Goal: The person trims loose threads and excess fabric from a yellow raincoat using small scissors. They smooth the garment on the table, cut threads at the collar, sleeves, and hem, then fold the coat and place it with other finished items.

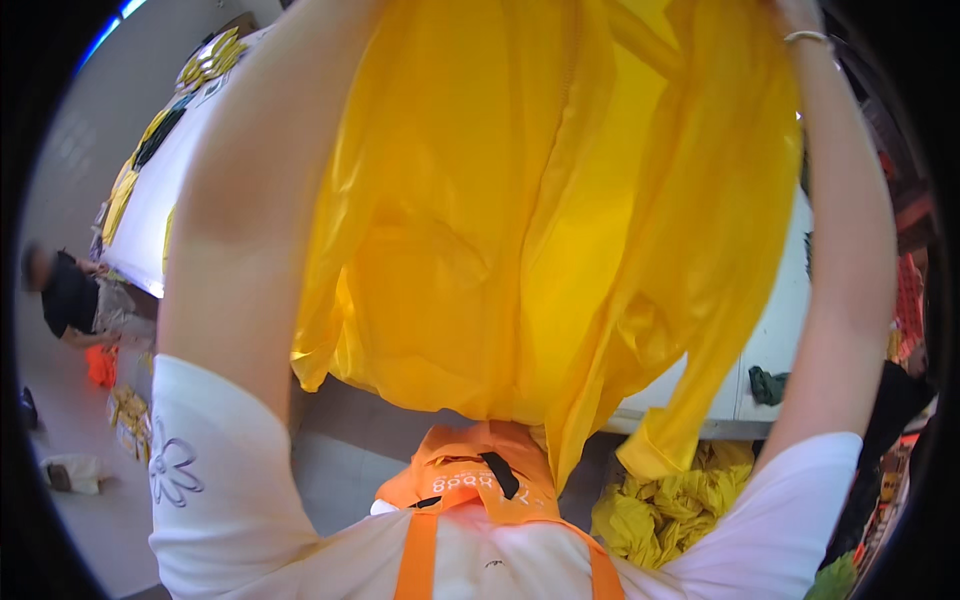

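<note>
the yellow garment (540, 220) hangs straight down between both raised arms, its long axis running from the hands toward the chest. the right hand (800, 15) shows only at the frame top by a bracelet; the left hand is out of view. whether either grips the cloth, i cannot tell; neither arm looks nearer

Thin, glossy yellow garment (520, 220) hanging open and creased, lifted high above the white counter (770, 350), upper edge gathered at the top of the view, folds and a loose sleeve trailing down toward the counter's near edge.
</note>
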Demonstrator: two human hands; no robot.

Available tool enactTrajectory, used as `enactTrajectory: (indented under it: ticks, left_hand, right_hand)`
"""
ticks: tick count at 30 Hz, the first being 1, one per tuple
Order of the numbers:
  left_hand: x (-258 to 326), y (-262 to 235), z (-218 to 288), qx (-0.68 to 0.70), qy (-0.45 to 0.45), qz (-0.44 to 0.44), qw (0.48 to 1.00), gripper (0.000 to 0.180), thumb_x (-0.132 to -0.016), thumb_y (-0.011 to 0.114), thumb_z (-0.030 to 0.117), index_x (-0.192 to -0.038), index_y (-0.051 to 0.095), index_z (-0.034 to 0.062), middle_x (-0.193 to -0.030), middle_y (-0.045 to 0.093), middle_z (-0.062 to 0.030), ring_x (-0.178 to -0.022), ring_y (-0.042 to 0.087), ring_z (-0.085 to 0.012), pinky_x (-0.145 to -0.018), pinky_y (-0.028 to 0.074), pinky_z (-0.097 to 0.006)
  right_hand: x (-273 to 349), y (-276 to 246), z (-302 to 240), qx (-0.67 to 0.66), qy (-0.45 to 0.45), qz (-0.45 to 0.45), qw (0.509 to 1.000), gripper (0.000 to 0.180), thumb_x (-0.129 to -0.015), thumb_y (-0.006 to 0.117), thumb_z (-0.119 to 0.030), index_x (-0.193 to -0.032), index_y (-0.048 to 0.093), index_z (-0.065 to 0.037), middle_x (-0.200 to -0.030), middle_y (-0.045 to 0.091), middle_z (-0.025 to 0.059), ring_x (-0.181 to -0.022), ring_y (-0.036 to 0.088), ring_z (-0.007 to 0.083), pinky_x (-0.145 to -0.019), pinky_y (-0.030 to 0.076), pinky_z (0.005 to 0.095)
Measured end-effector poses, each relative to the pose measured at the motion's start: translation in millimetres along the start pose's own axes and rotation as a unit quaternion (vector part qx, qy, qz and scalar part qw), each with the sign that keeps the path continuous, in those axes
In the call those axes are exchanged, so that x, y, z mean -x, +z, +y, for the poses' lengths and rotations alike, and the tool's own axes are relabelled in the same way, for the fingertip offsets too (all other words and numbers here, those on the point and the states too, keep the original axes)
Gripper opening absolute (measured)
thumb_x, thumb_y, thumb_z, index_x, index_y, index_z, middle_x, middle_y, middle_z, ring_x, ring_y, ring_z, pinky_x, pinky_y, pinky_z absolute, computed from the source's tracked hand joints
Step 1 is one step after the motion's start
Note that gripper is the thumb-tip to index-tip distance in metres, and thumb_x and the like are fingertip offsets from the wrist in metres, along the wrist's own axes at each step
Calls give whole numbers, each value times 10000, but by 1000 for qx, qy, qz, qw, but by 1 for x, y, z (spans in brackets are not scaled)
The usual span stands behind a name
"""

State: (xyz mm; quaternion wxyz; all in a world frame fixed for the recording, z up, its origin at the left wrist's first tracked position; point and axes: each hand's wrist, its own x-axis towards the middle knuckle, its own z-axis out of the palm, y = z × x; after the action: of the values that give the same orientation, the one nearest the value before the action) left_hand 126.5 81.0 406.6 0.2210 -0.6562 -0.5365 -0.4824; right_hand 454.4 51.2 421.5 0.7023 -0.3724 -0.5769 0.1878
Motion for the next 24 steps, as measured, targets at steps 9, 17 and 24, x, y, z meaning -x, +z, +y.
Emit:
enactTrajectory:
  ticks: [9,17,24]
  left_hand:
    - [438,92,-36,-28,18,-475,879,768,-799,587,459,-1404,284,95,-1470,199,-174,-1356,164,-369,-1061,103,-586]
    - [511,92,-70,-51,-58,-545,835,715,-818,568,469,-1396,325,126,-1483,177,-162,-1364,150,-357,-1064,90,-580]
    - [528,28,-77,-24,-165,-548,820,723,-814,571,451,-1389,320,92,-1485,177,-162,-1366,155,-345,-1067,98,-564]
  right_hand:
    - [398,-32,239,422,179,-377,805,592,-866,542,-298,-1352,345,-21,-1397,340,217,-1320,275,364,-1073,223,467]
    - [452,-56,266,265,276,-340,859,357,-881,542,-247,-1149,559,-12,-1206,530,191,-1149,478,315,-975,360,423]
    - [343,-275,297,550,269,-10,791,263,-920,535,-234,-1060,610,-24,-909,637,77,-778,574,149,-708,462,273]
